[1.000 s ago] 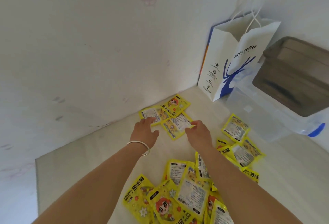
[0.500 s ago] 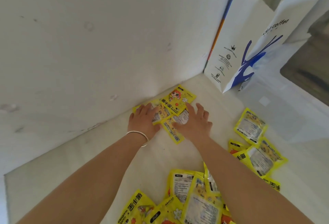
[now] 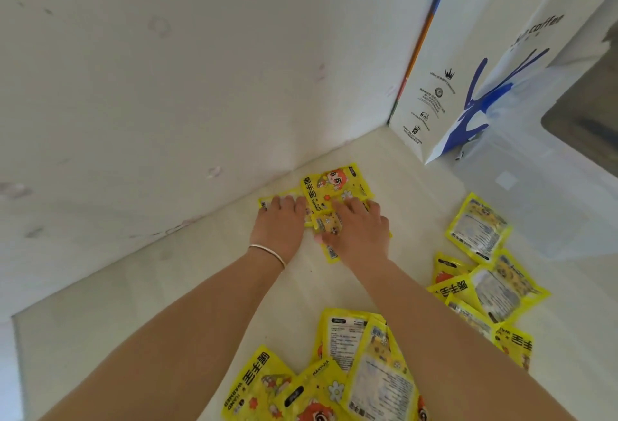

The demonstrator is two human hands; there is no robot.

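Note:
Three yellow hand-warmer packets lie against the wall at the back of a pale table [image 3: 167,286]. The top packet [image 3: 334,184] shows a cartoon face. My left hand [image 3: 279,224], with a thin bracelet at the wrist, rests flat on the left packet [image 3: 267,201]. My right hand [image 3: 357,233] lies flat on the lower packet [image 3: 329,224], fingers spread. More yellow packets form a loose pile [image 3: 354,377] near me, under my right forearm, and another group [image 3: 485,273] lies to the right.
A white paper coffee bag [image 3: 468,62] with a blue deer logo stands at the back right. Beside it sits a clear plastic storage box [image 3: 535,193]. The white wall [image 3: 167,86] borders the table on the left and back.
The view has closed in on the wall. Both hands slid forward onto the three packets and now press flat on them, pushing them closer together.

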